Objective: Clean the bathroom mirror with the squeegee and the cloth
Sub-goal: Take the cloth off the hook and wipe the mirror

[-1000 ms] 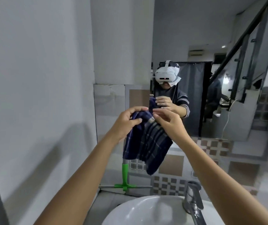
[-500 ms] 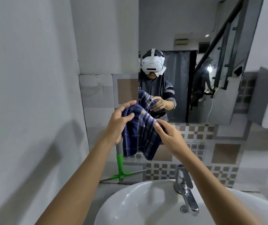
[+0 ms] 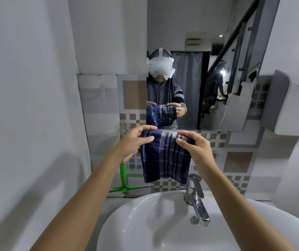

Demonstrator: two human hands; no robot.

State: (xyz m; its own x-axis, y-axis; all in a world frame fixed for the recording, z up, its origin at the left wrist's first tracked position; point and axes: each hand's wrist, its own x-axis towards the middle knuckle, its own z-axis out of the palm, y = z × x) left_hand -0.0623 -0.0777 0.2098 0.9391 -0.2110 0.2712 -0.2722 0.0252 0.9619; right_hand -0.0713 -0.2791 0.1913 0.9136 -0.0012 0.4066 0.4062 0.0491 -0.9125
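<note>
Grey bathroom walls and patterned tiles frame the mirror (image 3: pixel 217 69) above a white sink (image 3: pixel 145 223) with a chrome tap (image 3: pixel 195 200). Both hands hold a blue checked cloth (image 3: pixel 165 158) stretched by its top edge, just below the mirror: left hand (image 3: pixel 136 142) pinching one corner, right hand (image 3: pixel 194 145) pinching the other. A green squeegee (image 3: pixel 123 180) leans against the tiles behind the left wrist, handle up

Bare forearms; white headset (image 3: pixel 160 67)
</note>
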